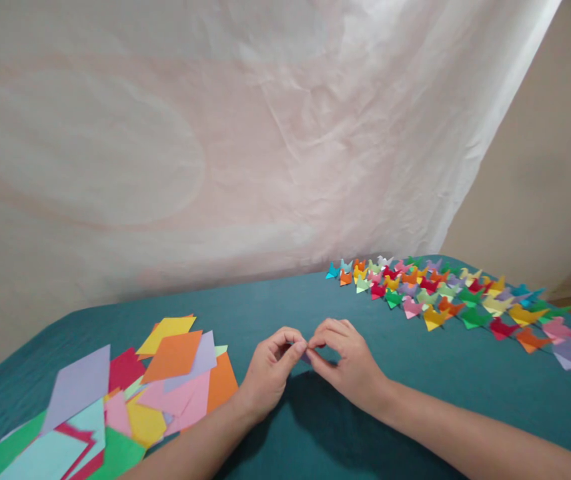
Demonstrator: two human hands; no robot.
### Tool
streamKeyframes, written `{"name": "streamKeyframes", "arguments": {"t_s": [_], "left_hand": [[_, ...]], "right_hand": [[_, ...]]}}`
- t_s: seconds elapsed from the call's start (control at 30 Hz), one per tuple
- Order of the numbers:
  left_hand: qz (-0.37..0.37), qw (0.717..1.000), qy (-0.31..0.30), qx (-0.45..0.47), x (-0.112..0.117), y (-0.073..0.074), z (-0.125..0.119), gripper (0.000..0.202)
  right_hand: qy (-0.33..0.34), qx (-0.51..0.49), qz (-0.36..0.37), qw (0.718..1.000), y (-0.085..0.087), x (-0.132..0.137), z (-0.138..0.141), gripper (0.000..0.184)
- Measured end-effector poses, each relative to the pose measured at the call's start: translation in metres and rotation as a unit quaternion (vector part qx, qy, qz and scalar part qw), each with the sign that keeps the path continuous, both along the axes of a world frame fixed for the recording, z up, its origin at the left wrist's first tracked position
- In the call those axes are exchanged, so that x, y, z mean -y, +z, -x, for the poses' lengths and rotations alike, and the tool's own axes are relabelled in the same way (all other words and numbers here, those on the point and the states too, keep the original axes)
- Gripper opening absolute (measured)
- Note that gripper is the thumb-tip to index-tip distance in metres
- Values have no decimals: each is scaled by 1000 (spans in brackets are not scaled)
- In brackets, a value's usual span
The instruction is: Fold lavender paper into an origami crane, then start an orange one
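small folded paper piece [307, 356], probably lilac, is pinched between fingertips of left hand [271, 373] and right hand [350, 365]; edges are best aligned at the fingertips before creasing.

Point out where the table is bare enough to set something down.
Bare cloth runs between the loose sheets and the folded birds, beyond the left hand and right hand, which pinch a small paper. Another strip lies between the birds and the right forearm. Crowded: near left, sheets; far right, birds.
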State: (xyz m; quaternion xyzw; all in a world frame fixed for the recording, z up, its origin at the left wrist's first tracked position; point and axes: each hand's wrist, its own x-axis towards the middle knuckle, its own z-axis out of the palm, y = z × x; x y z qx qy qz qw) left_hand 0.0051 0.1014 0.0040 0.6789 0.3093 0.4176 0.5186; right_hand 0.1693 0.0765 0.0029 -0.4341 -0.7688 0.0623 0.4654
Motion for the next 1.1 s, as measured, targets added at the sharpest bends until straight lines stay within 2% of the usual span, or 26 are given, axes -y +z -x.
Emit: {"name": "streamKeyframes", "arguments": {"t_s": [0.23, 0.37, 0.5, 0.6, 0.8, 0.93, 1.1], "left_hand": [[44, 999, -5, 27, 2, 2, -1, 22], [75, 996, 2, 48, -1, -4, -2, 18], [118, 991, 5, 68, -1, -9, -2, 27], [120, 992, 6, 46, -2, -10, -3, 26], [105, 993, 57, 25, -4, -9, -3, 31], [101, 993, 63, 20, -4, -9, -3, 35], [109, 992, 60, 17, -2, -8, -4, 34]], "right_hand": [[3, -38, 31, 999, 1, 5, 2, 6], [16, -89, 69, 993, 3, 4, 1, 7], [46, -148, 96, 983, 7, 3, 0, 12], [57, -178, 111, 976, 8, 3, -1, 12], [38, -185, 127, 974, 1, -1, 1, 10], [36, -172, 133, 975, -1, -2, 1, 7], [39, -164, 123, 978, 3, 0, -1, 12]]}}
